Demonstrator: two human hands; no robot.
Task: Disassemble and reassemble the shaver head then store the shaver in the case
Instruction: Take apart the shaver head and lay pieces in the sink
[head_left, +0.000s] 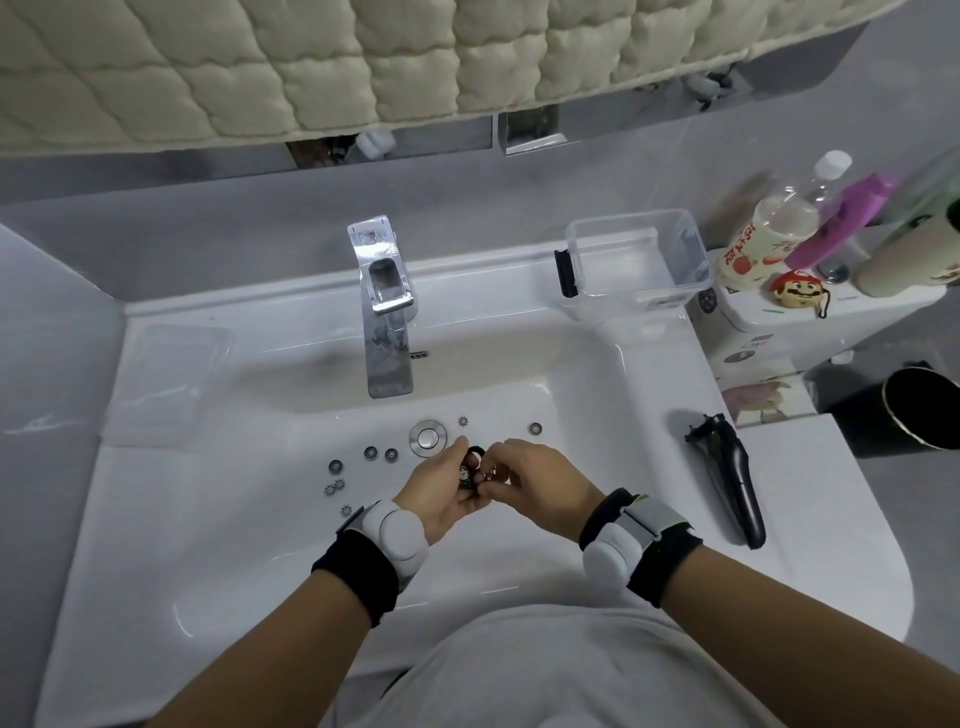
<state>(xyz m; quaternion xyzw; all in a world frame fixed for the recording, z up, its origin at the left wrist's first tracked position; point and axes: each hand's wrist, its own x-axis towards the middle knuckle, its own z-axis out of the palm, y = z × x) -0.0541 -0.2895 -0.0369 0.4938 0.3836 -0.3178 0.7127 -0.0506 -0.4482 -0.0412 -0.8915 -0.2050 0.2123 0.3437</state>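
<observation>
My left hand (441, 488) and my right hand (535, 480) meet over the sink basin, both pinching the black shaver head frame (470, 470). The fingers hide most of it. The black shaver body (732, 478) lies headless on the sink's right rim. Several small round guards, such as the guard (535, 428) at the right and the guard (370, 452) at the left, lie loose in the basin. Toothed cutters, one cutter (463, 420) by the drain and another cutter (332, 487) at the left, lie among them. The clear plastic case (639, 260) stands open at the back right.
A chrome faucet (384, 306) rises behind the white sink basin (260, 519), with the drain plug (428, 438) just beyond my hands. The clear case lid (166, 379) lies on the left rim. Bottles (769, 234) and a toy figure (797, 293) crowd the right shelf.
</observation>
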